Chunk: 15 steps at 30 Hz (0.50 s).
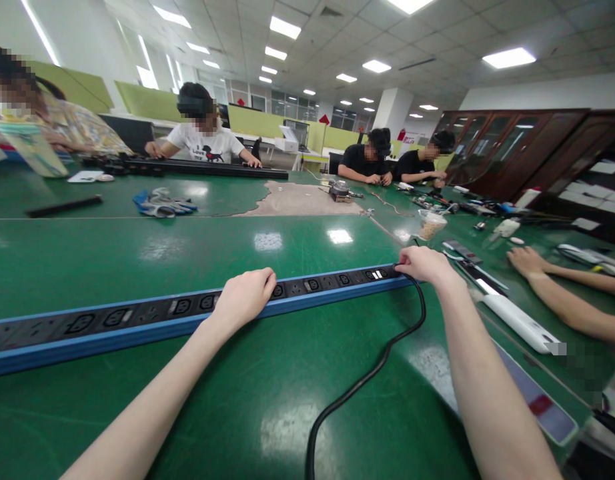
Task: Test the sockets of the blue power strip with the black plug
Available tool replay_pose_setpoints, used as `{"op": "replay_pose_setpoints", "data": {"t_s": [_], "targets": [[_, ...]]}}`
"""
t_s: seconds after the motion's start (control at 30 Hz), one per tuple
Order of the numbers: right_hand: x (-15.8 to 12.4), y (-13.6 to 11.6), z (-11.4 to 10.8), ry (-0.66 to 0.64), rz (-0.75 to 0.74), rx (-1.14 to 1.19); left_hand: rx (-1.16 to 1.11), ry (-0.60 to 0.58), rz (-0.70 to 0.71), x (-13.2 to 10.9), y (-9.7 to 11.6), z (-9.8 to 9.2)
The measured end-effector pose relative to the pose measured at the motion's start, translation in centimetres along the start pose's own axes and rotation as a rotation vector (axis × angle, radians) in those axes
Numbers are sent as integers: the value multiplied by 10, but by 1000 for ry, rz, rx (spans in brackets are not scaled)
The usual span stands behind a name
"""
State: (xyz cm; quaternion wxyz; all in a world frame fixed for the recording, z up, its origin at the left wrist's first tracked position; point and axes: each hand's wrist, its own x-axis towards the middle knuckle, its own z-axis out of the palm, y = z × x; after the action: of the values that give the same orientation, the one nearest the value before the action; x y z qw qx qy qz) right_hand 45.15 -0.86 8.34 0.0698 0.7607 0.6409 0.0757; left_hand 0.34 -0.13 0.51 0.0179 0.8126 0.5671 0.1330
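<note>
Across the green tabletop (267, 407), seen from your head view, runs the long blue-edged power strip (160, 311), slanting from the lower left to just before your right hand (427, 263). It lies with its outlets (117, 317) facing up, and none of those in sight carries a plug. So how far along are you? I'd judge the strip is laid out and steadied, with the black cable (360, 384) at its right end; whether it's fixed there, your fingers hide, so what's left can't be read.

On to the grip! Your left hand (245, 297) is curled snugly over the strip partway along, grasping it by the look of things, though its far side is out of sight. Your right one bunches at the end where the cable emerges; whether it truly pinches the cable or merely presses there, I can't tell. From there the cable bends down toward you. Beyond, gloves (163, 203) lie well apart, and a co-worker's hand (527, 261) rests off to your right.
</note>
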Motion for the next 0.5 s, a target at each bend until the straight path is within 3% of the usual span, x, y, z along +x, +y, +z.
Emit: {"op": "replay_pose_setpoints", "data": {"t_s": [0.3,0.5], "targets": [[1,1,2,-24,-25,8,-4,2,0,-1,0,0],[1,-6,0,-27,46,18,-1,1,0,0,0,1]]}}
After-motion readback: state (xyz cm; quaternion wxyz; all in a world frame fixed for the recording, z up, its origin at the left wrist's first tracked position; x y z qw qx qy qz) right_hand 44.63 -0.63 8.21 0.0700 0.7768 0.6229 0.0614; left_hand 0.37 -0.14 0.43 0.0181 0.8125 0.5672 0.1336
